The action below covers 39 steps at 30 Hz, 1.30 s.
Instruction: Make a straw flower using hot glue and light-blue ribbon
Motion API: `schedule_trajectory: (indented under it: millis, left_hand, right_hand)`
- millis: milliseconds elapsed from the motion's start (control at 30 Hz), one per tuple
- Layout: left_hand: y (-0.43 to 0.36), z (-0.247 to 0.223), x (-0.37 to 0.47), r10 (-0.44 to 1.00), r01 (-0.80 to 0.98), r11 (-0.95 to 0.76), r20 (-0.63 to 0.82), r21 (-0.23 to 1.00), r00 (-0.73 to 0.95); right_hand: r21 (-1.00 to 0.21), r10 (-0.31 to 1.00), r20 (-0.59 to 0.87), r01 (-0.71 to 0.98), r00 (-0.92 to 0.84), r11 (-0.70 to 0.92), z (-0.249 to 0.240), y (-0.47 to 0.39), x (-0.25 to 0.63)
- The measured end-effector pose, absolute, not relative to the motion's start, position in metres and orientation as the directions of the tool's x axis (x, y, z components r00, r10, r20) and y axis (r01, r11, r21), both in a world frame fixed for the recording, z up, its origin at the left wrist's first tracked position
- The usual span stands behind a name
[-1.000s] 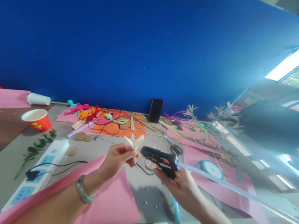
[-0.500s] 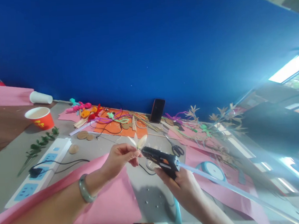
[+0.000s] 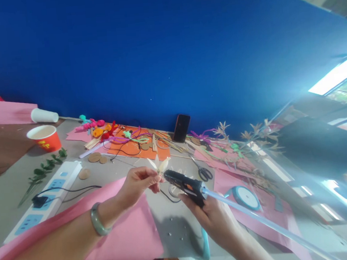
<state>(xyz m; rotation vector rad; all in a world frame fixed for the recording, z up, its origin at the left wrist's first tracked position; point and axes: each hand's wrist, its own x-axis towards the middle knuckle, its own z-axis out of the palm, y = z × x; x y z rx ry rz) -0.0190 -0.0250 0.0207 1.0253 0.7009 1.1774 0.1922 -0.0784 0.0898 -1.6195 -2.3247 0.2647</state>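
Observation:
Between thumb and fingers, my left hand (image 3: 143, 180) pinches the base of a small cream flower (image 3: 158, 164) with several pointed petals. A black hot glue gun (image 3: 186, 184) is gripped by my right hand (image 3: 216, 217). Its nozzle points left and sits right at the flower's base; whether it touches cannot be made out. Out of the gun's back runs a long clear glue stick (image 3: 269, 224) toward the lower right. Below both hands, pink paper (image 3: 125, 239) covers part of the grey table.
A white power strip (image 3: 48, 205) with a black plug lies left, near a green leafy sprig (image 3: 45, 169) and a red paper cup (image 3: 45, 139). Behind are scissors (image 3: 204, 172), a leaning phone (image 3: 182, 128) and orange paper (image 3: 163, 152). A ribbon roll (image 3: 246, 197) lies right.
Almost nothing differs. The view has shifted slightly, while both hands, the flower and the glue gun keep the same positions relative to each other.

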Motion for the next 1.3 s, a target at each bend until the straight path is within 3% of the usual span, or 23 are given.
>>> schedule_trajectory:
  millis: [1300]
  left_hand:
    - [-0.0249,0.0195,-0.0181,0.961,-0.382,0.072,0.038,0.921,0.273]
  right_hand:
    - [-0.285,0.94,0.156,0.897,-0.305,0.338,0.0825,-0.0774,0.1921]
